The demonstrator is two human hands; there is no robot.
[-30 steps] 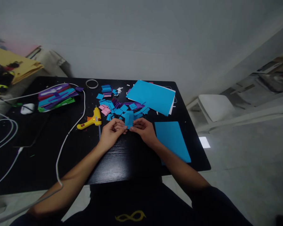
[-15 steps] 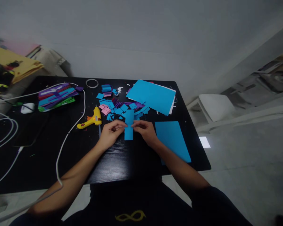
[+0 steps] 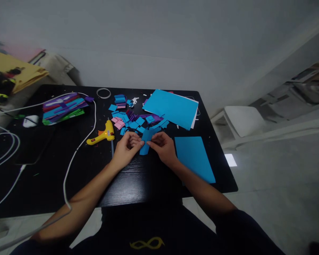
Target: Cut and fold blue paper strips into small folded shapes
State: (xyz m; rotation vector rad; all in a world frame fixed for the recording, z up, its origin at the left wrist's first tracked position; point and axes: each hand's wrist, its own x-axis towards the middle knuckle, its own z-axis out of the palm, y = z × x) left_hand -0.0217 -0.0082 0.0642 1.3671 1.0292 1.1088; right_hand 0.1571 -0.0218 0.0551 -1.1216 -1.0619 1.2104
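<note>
1. Left hand (image 3: 127, 146) and right hand (image 3: 164, 147) pinch a blue paper strip (image 3: 148, 135) by its edges, over the black table (image 3: 140, 180).
2. Flat half a second ago, the strip now tilts and bends; creasing seems underway.

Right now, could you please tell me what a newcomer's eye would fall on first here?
Probably the large blue sheet over white paper, toward the far right of the black table. The yellow glue gun also stands out, left of the left hand. In the middle, that hand and the right hand hold a blue paper piece.
</note>
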